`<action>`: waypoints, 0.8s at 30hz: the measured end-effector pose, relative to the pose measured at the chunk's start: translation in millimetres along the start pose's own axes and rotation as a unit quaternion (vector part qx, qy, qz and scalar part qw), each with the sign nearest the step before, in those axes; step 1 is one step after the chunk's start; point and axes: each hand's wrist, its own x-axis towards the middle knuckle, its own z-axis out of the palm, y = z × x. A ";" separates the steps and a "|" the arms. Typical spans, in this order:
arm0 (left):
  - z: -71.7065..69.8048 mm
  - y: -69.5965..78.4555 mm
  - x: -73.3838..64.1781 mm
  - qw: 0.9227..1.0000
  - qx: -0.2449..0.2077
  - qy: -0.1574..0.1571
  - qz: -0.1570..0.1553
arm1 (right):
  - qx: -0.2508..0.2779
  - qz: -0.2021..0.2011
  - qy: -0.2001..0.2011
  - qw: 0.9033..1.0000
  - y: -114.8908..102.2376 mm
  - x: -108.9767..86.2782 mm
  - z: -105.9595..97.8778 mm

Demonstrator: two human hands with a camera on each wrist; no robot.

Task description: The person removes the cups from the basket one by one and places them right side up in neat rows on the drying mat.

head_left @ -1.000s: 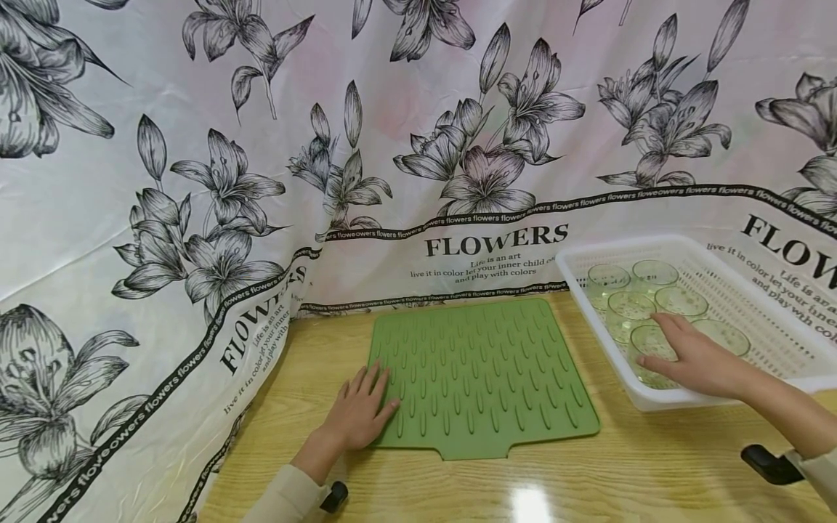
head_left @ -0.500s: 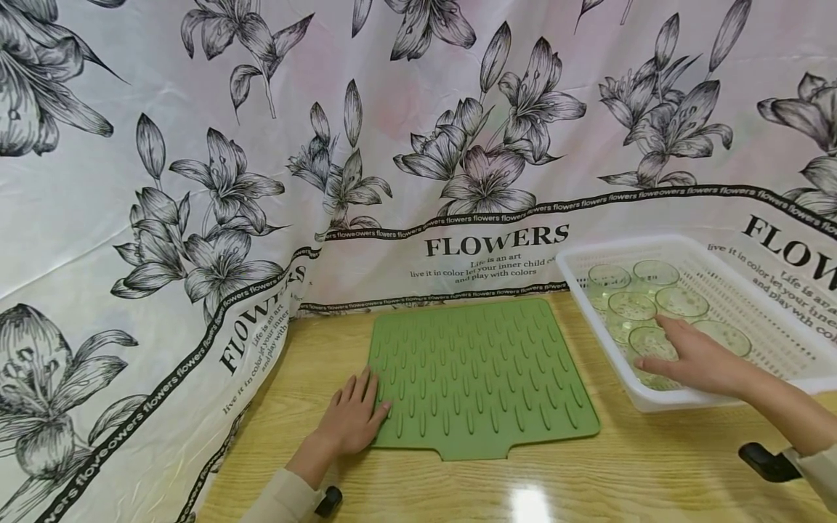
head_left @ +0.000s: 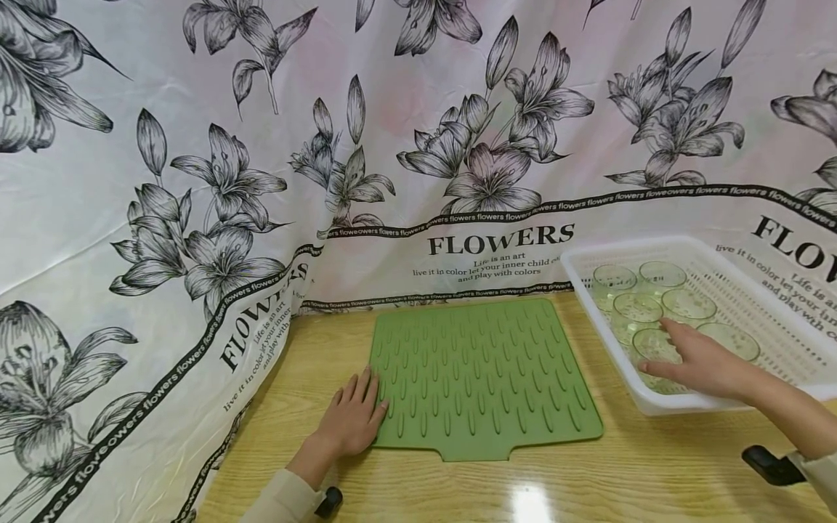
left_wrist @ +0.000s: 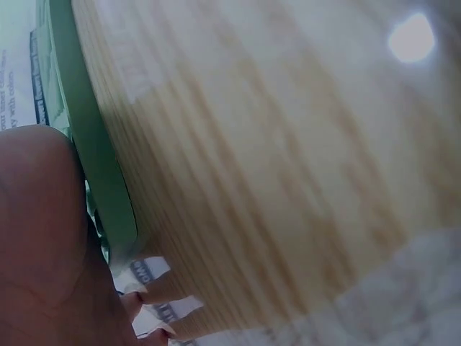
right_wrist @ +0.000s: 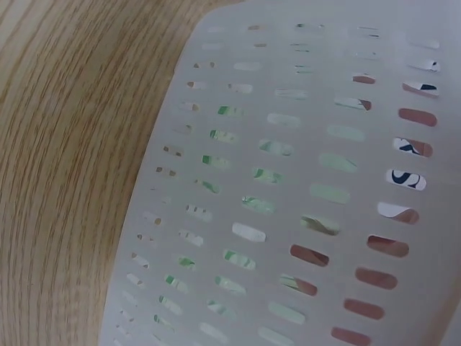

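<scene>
Wood-grain bench [head_left: 405, 494], floral cloth [head_left: 366, 160] behind at 12 o'clock. Right hand [head_left: 713, 369]: thumb and fingers spread over nearest glass [head_left: 646, 347]; can't tell if they pinch it. Left hand [head_left: 351, 418]: fingers straight, thumb apart, at green mat's [head_left: 477, 444] 8 o'clock edge. Other glasses [head_left: 637, 309] at 11 to 3 o'clock, all inside white basket [head_left: 596, 338], mat's 3 o'clock. Step looks like taking a glass; next probably calls for firm grip, straight lift.

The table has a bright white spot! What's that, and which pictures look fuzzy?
Head view: glare on the table, probably a reflected light; green mat looks sharp. Left wrist view: glare too, left hand dark, wood grain blurry. Right wrist view: no bright spot, basket greyish and slightly soft.
</scene>
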 end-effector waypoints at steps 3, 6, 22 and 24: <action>2.0 -1.1 0.0 1.000 0.011 0.000 0.002 | -0.002 0.001 -0.001 1.000 -0.5 0.1 -0.6; 2.5 -0.8 -1.0 1.000 0.009 0.002 0.003 | -0.004 0.000 -0.002 1.000 -0.5 0.5 -1.0; -6.6 11.3 -5.7 1.000 0.004 0.010 0.007 | 0.000 0.005 -0.006 1.000 -0.1 -0.1 -1.1; -6.5 11.5 -6.5 1.000 0.001 0.009 0.006 | -0.002 0.003 -0.004 1.000 -0.3 -0.5 -0.2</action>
